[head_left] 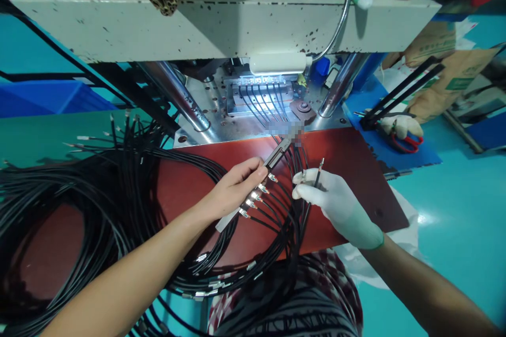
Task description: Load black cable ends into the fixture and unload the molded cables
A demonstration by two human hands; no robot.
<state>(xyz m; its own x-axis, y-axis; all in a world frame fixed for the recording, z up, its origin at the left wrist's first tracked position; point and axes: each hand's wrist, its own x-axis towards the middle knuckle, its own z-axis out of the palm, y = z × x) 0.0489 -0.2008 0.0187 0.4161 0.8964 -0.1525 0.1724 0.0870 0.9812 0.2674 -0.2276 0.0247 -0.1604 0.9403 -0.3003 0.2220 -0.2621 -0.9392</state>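
Note:
My bare left hand [242, 184] is closed around a long, narrow metal bar [276, 154], held slanting over the red board. Several metal cable connectors [258, 194] sit in a row along the bar's lower side, with their black cables trailing right and down. In a white glove, my right hand [336, 202] has thumb and fingers pinched near a black cable [318, 175], whose bare metal tip points up. Another small metal end shows at the fingertips. Behind the hands, a metal mould block [259, 100] has several black cables running out of its front. The bar's far end is blurred out.
A red board [348, 158] lies in front of the press with its steel columns [184, 97]. Coiled black cables [118, 179] heap up at the left. A white lamp [279, 63] hangs above the mould. Red-handled pliers [409, 143] lie on a blue surface at the right.

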